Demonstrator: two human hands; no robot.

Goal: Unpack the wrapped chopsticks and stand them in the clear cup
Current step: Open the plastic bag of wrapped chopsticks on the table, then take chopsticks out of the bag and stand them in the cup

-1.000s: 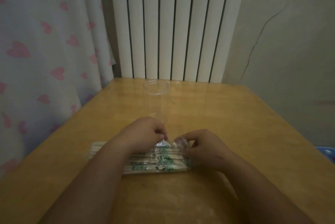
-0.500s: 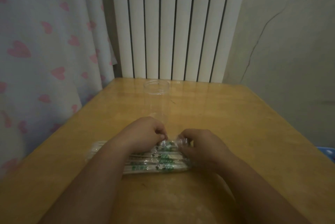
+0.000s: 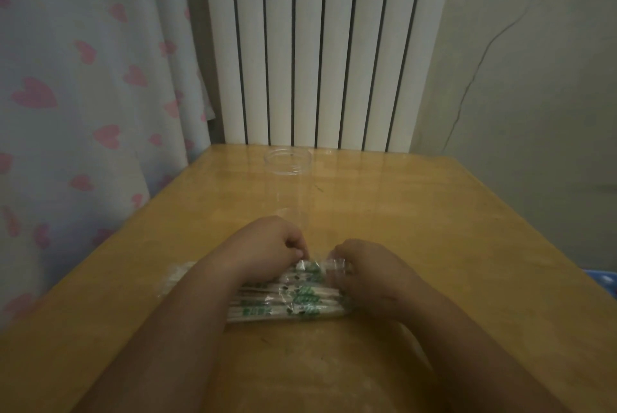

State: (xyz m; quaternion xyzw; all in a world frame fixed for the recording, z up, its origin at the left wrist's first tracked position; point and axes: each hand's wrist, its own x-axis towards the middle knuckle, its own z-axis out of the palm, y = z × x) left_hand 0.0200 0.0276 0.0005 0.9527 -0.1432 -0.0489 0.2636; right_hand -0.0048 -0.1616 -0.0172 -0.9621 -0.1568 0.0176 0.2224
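the pack of wrapped chopsticks (image 3: 287,295) lies flat across the wooden table (image 3: 434,229) right in front of me, its long side running left to right. the wrappers carry green printing in blocks and small marks, but it is too blurred and dim for me to read any word or brand. the far left end of the pack pokes out pale past my forearm.

my left hand (image 3: 267,245) is curled over the upper edge of the pack, fingertips pinched down on the clear plastic film. my right hand (image 3: 367,269) is closed on the same film just beside it, a shiny crumpled bit of wrap bunched between thumb and fingers. the two hands sit close together, nearly touching, both gripping the wrapping at the top middle of the pack.

the clear cup (image 3: 288,179) stands upright further back on the table, behind my hands and a little left of centre; it is tall, and its lower part is hidden by my left hand. its rim shows as a faint ring.

behind the table is a white ribbed radiator (image 3: 317,45). a pale curtain with pink hearts (image 3: 83,78) hangs on the left, and a plain wall with a thin crack (image 3: 474,72) is on the right. a bit of something blue (image 3: 604,284) shows at the right edge.
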